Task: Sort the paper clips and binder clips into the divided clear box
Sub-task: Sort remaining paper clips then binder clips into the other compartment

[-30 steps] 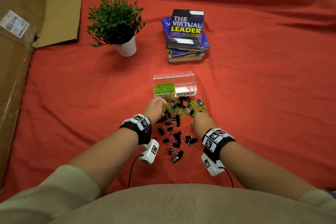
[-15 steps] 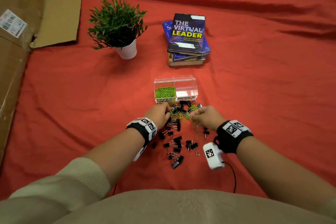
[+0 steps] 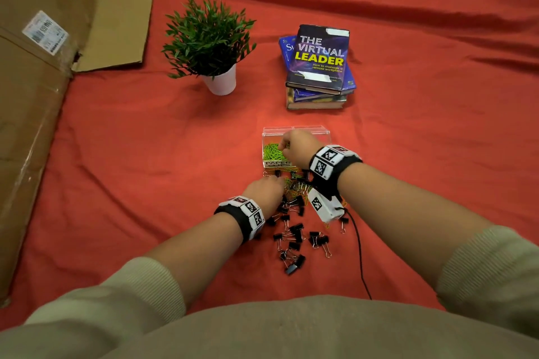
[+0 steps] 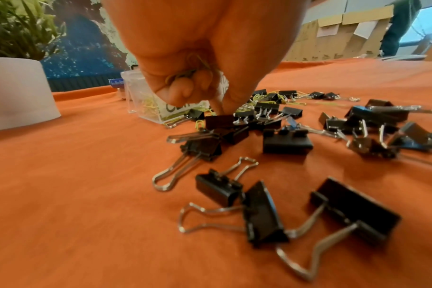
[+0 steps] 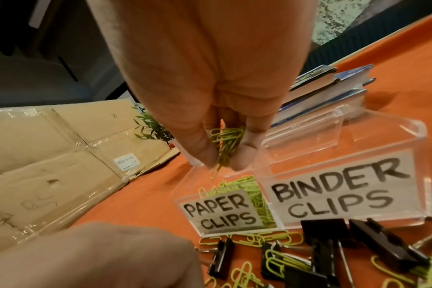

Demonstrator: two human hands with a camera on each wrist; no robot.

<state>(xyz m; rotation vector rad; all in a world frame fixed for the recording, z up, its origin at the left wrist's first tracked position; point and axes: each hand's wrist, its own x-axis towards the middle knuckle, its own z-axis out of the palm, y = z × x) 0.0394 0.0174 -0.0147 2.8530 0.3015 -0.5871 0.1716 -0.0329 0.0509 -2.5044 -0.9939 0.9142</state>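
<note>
The divided clear box (image 3: 323, 134) (image 5: 338, 171) sits on the red cloth, with green paper clips (image 3: 271, 152) (image 5: 249, 193) in its left part, labelled PAPER CLIPS; the BINDER CLIPS part looks empty. My right hand (image 3: 287, 144) (image 5: 222, 163) hangs over the left part and pinches a bunch of green paper clips (image 5: 228, 142). My left hand (image 3: 269, 188) (image 4: 217, 105) is down in the mixed pile (image 3: 294, 207), holding green paper clips (image 4: 185, 72) in its curled fingers, fingertips on the pile. Black binder clips (image 3: 291, 242) (image 4: 286, 142) lie scattered in front of the box.
A potted plant (image 3: 210, 46) stands at the back left and a stack of books (image 3: 319, 67) behind the box. A big cardboard box (image 3: 32, 90) lines the left side. A cable (image 3: 360, 253) runs from my right wrist camera across the cloth.
My right hand has lifted from the pile and moved forward and left, over the paper clip part of the box. My left hand has stayed at the pile.
</note>
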